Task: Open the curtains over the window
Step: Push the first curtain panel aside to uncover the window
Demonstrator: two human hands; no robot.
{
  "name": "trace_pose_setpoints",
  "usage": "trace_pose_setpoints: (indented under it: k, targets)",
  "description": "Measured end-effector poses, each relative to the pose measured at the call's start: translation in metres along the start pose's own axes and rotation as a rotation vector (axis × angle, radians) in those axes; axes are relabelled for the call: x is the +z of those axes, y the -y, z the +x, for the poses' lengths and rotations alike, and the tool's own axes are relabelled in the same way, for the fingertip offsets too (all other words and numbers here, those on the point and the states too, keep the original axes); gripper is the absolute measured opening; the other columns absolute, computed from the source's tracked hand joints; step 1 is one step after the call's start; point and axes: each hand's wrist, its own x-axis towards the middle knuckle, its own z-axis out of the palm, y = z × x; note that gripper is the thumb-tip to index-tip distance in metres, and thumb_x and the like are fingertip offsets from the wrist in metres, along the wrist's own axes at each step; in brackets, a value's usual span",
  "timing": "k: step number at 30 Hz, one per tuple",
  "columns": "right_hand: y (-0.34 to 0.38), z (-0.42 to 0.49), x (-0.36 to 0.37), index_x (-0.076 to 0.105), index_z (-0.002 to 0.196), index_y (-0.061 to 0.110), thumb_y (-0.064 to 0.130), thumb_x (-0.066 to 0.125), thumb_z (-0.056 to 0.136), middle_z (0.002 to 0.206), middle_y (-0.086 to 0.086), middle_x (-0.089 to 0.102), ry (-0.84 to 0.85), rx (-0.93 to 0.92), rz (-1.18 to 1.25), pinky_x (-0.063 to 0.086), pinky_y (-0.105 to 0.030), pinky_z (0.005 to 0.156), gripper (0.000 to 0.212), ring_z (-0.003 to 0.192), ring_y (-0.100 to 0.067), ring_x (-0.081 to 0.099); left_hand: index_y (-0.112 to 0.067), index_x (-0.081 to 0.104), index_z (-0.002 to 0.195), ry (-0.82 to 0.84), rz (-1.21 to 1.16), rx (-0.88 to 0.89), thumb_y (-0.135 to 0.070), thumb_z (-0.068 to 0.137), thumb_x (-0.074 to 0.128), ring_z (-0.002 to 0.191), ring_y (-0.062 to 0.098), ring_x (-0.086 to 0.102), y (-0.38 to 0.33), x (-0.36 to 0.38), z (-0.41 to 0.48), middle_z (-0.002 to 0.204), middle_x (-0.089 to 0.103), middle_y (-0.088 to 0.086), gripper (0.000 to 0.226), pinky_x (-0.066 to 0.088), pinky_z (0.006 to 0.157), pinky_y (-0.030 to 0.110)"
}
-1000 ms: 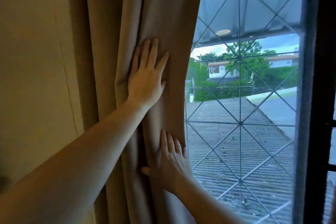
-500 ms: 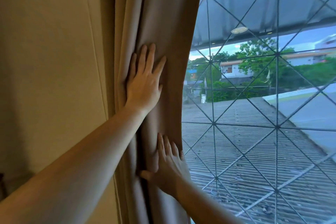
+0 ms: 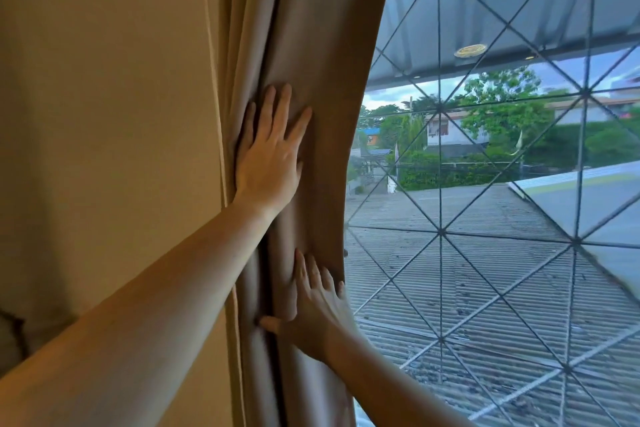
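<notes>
Curtain: the beige curtain (image 3: pixel 322 45) is bunched into deep folds at the left edge of the window (image 3: pixel 485 184), pressed toward the tan wall (image 3: pixel 104 114). Compared with a second ago, its free edge sits closer to the wall and more glass shows.

Your left hand: your left hand (image 3: pixel 268 156) lies flat on the upper folds, fingers (image 3: pixel 282 107) spread and straight, palm pressing the cloth. It grasps nothing; it only pushes.

Your right hand: your right hand (image 3: pixel 311 315) rests lower on the same bundle, near the free edge, fingers extended upward and thumb stuck out to the left into a fold. Open too, pressing rather than gripping.

What changed: both hands have kept their places on the cloth while the view has swung left, so the dark window frame that showed on the right a second ago is now out of view. The bundle looks a little tighter.

Window: the diamond-pattern grille (image 3: pixel 440 232) and the corrugated roof (image 3: pixel 485 288) beyond it are in plain sight across most of the pane.

Meaning for the task: this side looks essentially open. You are likely compacting the folds. Whether a second curtain hangs on the right cannot be told from here.

Risk: let go and the fabric may spring back a little over the glass.
</notes>
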Motion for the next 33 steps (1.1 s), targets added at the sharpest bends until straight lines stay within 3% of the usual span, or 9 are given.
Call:
trace_pose_setpoints:
  k: [6, 19, 33]
  targets:
    - [0.013, 0.017, 0.017, -0.015, 0.169, 0.021, 0.090, 0.057, 0.074, 0.179, -0.006, 0.003, -0.021, -0.014, -0.039, 0.018, -0.061, 0.126, 0.138, 0.160, -0.032, 0.011, -0.029, 0.033, 0.170, -0.025, -0.020, -0.004, -0.034, 0.093, 0.078, 0.171, 0.032, 0.006, 0.018, 0.011, -0.005, 0.184, 0.005, 0.011, 0.089, 0.011, 0.139, 0.051]
    - [0.026, 0.035, 0.028, -0.015, 0.169, 0.021, 0.088, 0.057, 0.081, 0.180, 0.000, -0.004, 0.025, -0.063, -0.025, 0.014, -0.063, 0.126, 0.132, 0.162, -0.026, 0.002, -0.031, 0.034, 0.169, -0.055, -0.013, -0.015, -0.030, 0.092, 0.079, 0.171, 0.032, 0.009, 0.043, 0.030, -0.011, 0.184, 0.007, 0.009, 0.090, 0.012, 0.138, 0.051]
    - [0.006, 0.015, 0.020, -0.016, 0.169, 0.026, 0.088, 0.054, 0.084, 0.180, -0.004, -0.001, 0.043, -0.077, -0.022, 0.008, -0.060, 0.129, 0.127, 0.162, -0.029, 0.001, -0.030, 0.032, 0.170, -0.031, 0.003, -0.042, -0.034, 0.092, 0.080, 0.171, 0.033, 0.010, 0.023, 0.015, -0.015, 0.183, 0.008, 0.009, 0.091, 0.013, 0.137, 0.052]
